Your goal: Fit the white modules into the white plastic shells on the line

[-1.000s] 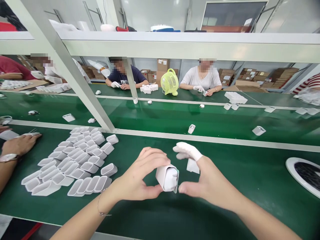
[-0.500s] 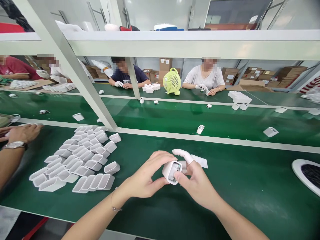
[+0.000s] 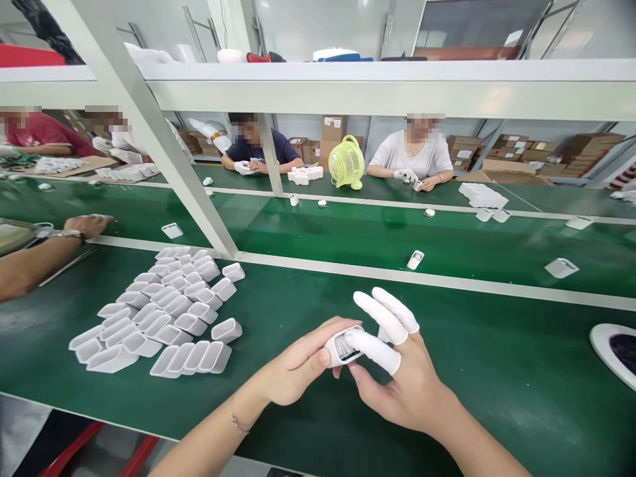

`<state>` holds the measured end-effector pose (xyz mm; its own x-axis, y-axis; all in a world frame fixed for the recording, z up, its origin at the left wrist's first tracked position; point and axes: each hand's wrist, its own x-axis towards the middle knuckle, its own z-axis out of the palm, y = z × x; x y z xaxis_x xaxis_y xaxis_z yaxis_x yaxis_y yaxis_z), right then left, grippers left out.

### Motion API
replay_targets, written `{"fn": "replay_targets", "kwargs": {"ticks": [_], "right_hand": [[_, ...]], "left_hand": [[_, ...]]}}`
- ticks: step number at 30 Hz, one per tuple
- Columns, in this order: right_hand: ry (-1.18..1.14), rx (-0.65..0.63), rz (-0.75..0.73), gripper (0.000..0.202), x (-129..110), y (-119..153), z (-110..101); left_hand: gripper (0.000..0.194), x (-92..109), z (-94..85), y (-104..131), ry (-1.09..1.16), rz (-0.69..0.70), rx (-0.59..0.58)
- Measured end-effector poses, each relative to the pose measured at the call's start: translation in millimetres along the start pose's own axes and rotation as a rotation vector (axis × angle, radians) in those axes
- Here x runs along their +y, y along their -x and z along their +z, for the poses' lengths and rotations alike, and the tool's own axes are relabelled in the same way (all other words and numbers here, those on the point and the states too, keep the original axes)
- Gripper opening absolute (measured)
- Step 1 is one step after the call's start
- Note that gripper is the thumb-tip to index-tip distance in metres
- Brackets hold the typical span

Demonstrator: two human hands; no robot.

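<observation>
A white oval plastic casing (image 3: 332,351) sits tilted in my left hand (image 3: 298,364), whose thumb and fingers close round its sides. Its opening faces me, and inside are pale parts with a dark strip along the lower edge. White finger cots cover three fingers of my right hand (image 3: 405,377). The index fingertip reaches into the opening, the thumb lies close to the lower rim, and the other fingers are spread. A small white piece (image 3: 383,334) shows partly behind those fingers. To the left, several empty white casings (image 3: 163,324) stand grouped on the green table (image 3: 472,411).
A green conveyor strip (image 3: 298,232) runs beyond a pale rail, carrying scattered white units (image 3: 415,260). A slanted post (image 3: 163,146) rises at left. At far left is a co-worker's arm (image 3: 30,268); others sit opposite by a green fan (image 3: 346,162). A white-rimmed round object (image 3: 603,338) lies right.
My left hand has tilted the casing. My right fingers have spread, and the index now reaches inside where the thumb was. The co-worker's hand at left has moved out towards the conveyor.
</observation>
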<state>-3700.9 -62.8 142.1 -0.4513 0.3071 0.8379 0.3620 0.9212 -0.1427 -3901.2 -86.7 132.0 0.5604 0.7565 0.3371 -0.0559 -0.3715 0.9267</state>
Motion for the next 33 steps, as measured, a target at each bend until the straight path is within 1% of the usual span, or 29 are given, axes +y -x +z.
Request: {"fn": "replay_targets", "kwargs": {"ticks": [3, 5, 7, 8, 10, 11, 12, 14, 16, 19, 21, 23, 25, 26, 27, 28, 29, 31, 33], "right_hand": [[-0.032, -0.026, 0.026, 0.024, -1, 1, 2], [-0.074, -0.127, 0.091, 0.025, 3, 4, 0], [-0.19, -0.197, 0.183, 0.028, 8, 8, -4], [-0.269, -0.192, 0.234, 0.03, 12, 11, -7], [-0.384, -0.111, 0.285, 0.035, 17, 15, -12], [-0.393, -0.076, 0.285, 0.036, 19, 17, -14], [-0.374, -0.073, 0.265, 0.035, 19, 19, -15], [-0.29, -0.128, 0.21, 0.031, 18, 20, -14], [-0.231, -0.192, 0.198, 0.025, 15, 21, -10], [-0.215, -0.229, 0.282, 0.019, 12, 21, 2], [-0.224, -0.253, 0.388, 0.024, 16, 20, 10], [-0.302, -0.312, 0.498, 0.028, 30, 20, 18], [-0.489, -0.35, 0.578, 0.027, 53, 21, 24], [-0.588, -0.338, 0.605, 0.027, 67, 23, 27], [-0.664, -0.297, 0.633, 0.028, 82, 26, 31], [-0.679, -0.225, 0.666, 0.032, 98, 30, 35], [-0.659, -0.15, 0.702, 0.038, 113, 35, 40], [-0.573, -0.002, 0.784, 0.05, 140, 49, 51], [-0.48, 0.104, 0.859, 0.055, 161, 66, 62]], "left_hand": [[0.047, -4, 5.6, -1, 0.073, 0.004, 0.022], [0.048, -6, 6.7, -5, 0.1, 0.012, 0.04], [0.048, -8, 5.8, -10, 0.102, 0.018, 0.048], [0.048, -8, 5.1, -12, 0.102, 0.02, 0.046], [0.05, -8, 4.0, -17, 0.101, 0.017, 0.03], [0.05, -8, 3.9, -18, 0.098, 0.018, 0.022], [0.049, -8, 4.0, -19, 0.093, 0.021, 0.014], [0.046, -9, 4.8, -19, 0.081, 0.025, 0.003], [0.045, -11, 5.5, -19, 0.066, 0.021, 0.005], [0.046, -20, 4.4, -22, 0.072, -0.013, 0.036], [0.049, -34, 1.8, -26, 0.115, -0.059, 0.083], [0.054, -53, -1.6, -31, 0.195, -0.123, 0.157], [0.062, -73, -5.1, -36, 0.26, -0.19, 0.209], [0.065, -82, -7.1, -39, 0.273, -0.218, 0.218], [0.065, -90, -9.4, -43, 0.269, -0.24, 0.221], [0.064, -97, -12.6, -47, 0.251, -0.253, 0.226], [0.063, -104, -16.8, -52, 0.225, -0.258, 0.241], [0.062, -115, -29.6, -67, 0.162, -0.255, 0.309], [0.063, -128, -49.1, -87, 0.074, -0.243, 0.398]]}}
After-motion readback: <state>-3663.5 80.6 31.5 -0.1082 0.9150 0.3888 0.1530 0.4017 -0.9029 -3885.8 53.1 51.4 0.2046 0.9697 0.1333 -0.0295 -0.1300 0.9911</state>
